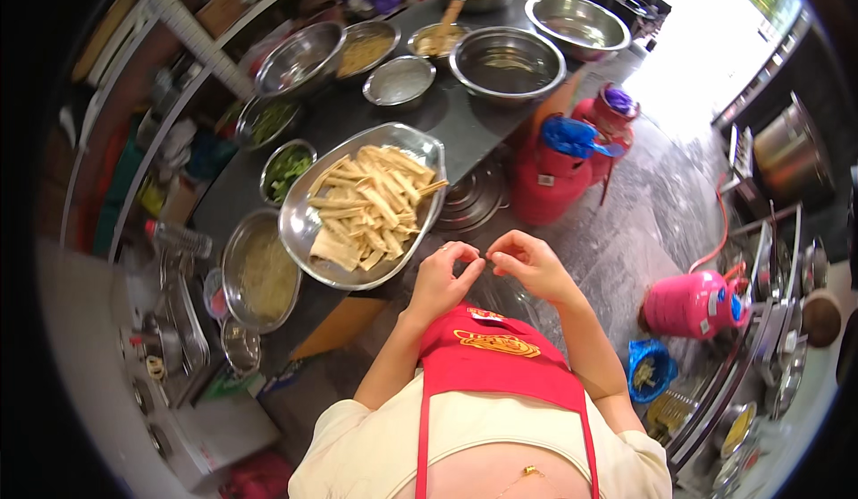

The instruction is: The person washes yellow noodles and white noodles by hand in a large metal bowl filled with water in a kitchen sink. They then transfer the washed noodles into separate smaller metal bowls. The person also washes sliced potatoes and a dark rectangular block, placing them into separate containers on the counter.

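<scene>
My left hand (448, 276) and my right hand (529, 265) are held close together in front of the red apron (499, 358), fingertips nearly meeting, fingers curled. Whether something tiny is between the fingers cannot be told. Just left of my left hand, at the table's edge, a large oval steel tray (295, 231) holds a heap of pale yellow strips (375, 207) that look like dried tofu skin. Beside it stand a small steel bowl of chopped greens (287, 172) and a basin of pale shreds in liquid (263, 274).
More steel bowls, including a wide basin (507, 63), stand along the dark table (462, 130). Red gas cylinders (553, 177) are on the floor by the table; a pink cylinder (690, 304) and a blue-lined bin (650, 370) are at right. Shelves line the left wall.
</scene>
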A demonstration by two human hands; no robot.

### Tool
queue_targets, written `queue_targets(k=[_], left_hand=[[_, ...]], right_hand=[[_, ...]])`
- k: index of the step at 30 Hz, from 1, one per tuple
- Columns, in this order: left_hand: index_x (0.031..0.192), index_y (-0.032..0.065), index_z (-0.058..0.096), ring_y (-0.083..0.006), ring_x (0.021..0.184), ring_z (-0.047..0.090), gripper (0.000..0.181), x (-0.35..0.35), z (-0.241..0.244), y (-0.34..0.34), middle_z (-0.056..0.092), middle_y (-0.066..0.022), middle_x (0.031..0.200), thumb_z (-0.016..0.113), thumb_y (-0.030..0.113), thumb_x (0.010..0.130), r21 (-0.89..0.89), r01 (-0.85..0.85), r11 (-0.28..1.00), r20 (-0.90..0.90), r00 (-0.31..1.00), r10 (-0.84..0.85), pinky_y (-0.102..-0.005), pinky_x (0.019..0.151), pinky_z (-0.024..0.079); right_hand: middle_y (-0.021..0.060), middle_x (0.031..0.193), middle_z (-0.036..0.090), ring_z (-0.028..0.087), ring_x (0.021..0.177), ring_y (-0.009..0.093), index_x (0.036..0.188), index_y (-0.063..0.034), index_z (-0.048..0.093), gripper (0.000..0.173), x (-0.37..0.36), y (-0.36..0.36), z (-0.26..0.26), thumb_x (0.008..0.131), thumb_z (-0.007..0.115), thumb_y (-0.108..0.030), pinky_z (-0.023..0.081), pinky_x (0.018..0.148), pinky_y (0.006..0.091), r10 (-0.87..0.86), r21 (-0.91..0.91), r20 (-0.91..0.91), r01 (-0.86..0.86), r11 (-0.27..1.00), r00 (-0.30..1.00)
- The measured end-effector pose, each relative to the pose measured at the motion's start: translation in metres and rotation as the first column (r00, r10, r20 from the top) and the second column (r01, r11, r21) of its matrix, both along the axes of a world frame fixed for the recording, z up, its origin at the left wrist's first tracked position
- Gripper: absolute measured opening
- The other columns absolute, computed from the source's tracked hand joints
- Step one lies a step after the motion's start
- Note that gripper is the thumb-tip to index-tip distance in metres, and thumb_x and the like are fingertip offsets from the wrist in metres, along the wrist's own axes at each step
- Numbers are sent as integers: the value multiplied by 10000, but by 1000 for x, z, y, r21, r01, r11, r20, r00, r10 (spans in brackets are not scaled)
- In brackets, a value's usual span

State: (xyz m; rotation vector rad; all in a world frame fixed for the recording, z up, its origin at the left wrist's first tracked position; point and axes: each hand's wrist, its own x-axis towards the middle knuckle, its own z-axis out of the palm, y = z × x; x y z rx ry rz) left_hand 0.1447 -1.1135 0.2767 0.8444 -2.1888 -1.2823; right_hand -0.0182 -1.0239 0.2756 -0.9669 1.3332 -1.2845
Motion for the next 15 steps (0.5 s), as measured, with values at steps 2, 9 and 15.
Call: queue_targets(k=[2,9,15], left_hand=[[769,4,590,-251,831,612,143,10,-5,2,637,-116,885,639,138,779,-42,-30,999,-13,999,29,-319,749,462],[729,30,592,-276,892,594,136,39,-1,3,625,-113,947,643,156,737,-143,-191,971,-14,981,191,-344,796,453],[938,51,619,-308,1042,506,237,92,19,2,559,-133,1077,670,169,739,-292,-510,809,-141,860,490,-380,896,401]], right_hand=[[50,841,612,596,724,107,928,11,575,133,6,-4,2,856,588,-100,490,656,237,16,5,30,-16,1000,999],[59,789,627,607,740,112,901,18,587,159,22,-27,18,833,619,-122,489,668,255,200,47,-196,-195,980,960],[16,827,607,545,775,63,923,11,592,116,65,-89,59,849,592,-77,442,725,216,319,-142,-256,-362,922,913]])
